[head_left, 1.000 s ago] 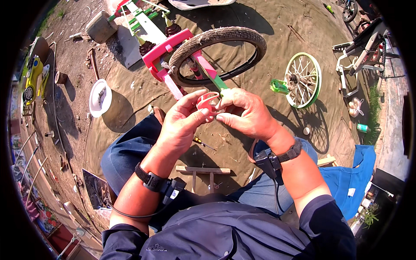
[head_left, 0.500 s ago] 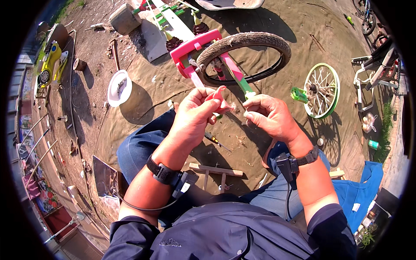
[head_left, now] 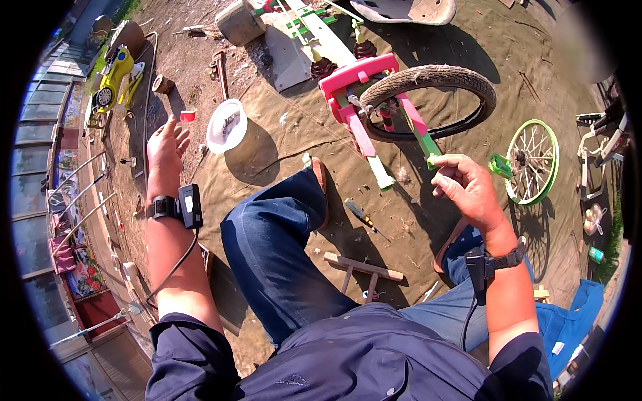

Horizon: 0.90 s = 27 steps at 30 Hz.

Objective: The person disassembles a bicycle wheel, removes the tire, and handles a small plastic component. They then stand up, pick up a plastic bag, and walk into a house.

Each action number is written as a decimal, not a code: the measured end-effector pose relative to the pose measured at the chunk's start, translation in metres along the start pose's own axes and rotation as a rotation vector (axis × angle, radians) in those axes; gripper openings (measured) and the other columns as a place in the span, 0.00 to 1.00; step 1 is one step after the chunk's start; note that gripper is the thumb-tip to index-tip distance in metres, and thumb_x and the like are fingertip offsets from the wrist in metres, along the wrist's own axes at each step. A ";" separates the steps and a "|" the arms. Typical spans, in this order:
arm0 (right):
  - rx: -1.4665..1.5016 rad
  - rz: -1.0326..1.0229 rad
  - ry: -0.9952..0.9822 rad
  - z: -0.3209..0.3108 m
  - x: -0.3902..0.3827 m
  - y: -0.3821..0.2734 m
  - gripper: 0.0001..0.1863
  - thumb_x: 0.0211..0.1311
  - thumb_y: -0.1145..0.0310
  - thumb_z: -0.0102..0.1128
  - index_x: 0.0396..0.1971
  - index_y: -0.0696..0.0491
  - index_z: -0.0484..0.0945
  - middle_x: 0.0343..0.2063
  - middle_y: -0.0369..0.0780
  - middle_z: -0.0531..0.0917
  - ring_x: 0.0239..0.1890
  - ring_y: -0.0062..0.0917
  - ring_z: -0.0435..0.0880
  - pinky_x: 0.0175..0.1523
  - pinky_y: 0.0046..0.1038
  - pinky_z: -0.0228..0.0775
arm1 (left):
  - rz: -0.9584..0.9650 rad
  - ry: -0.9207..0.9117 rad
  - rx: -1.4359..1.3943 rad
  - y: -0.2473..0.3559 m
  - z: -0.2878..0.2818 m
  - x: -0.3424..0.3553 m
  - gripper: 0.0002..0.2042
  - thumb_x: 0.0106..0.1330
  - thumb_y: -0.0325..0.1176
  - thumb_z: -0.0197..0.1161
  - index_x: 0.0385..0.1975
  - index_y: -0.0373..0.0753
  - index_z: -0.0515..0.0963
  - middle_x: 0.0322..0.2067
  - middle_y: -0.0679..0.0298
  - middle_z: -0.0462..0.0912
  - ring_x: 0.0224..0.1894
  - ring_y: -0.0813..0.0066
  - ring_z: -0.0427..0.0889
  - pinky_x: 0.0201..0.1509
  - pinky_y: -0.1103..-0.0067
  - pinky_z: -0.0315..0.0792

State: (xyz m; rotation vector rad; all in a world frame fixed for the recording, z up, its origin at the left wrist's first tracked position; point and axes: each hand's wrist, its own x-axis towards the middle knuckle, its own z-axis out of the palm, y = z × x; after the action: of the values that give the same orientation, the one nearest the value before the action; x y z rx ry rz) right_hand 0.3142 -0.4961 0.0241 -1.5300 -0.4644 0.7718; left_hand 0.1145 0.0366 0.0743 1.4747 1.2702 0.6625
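Green, small, pinched at the right hand (head_left: 468,190) fingertips: a little part (head_left: 433,160), now held alone, just short of the pink-and-green frame (head_left: 361,100). Left hand (head_left: 164,150) gone from it since a moment ago, flung out left, open, empty, near the white bowl (head_left: 226,125).

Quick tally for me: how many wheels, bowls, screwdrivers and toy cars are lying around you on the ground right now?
Wheels: 2, a black-tyred wheel and a green-rimmed wheel
White bowl: 1
Screwdriver: 1
Yellow toy car: 1
Total: 5
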 end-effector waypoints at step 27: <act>-0.484 -0.061 0.272 -0.026 0.027 0.060 0.25 0.56 0.56 0.66 0.47 0.60 0.77 0.38 0.46 0.83 0.39 0.29 0.82 0.47 0.31 0.73 | -0.144 -0.707 0.054 -0.021 0.185 -0.187 0.23 0.69 0.36 0.59 0.58 0.30 0.65 0.46 0.57 0.78 0.42 0.71 0.82 0.39 0.79 0.76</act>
State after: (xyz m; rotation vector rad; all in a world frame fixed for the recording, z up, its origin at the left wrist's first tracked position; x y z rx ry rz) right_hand 0.3421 -0.5036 -0.0405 -2.0263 -0.5137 0.4061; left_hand 0.2166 -0.2031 0.0358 1.4571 0.8267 -0.0109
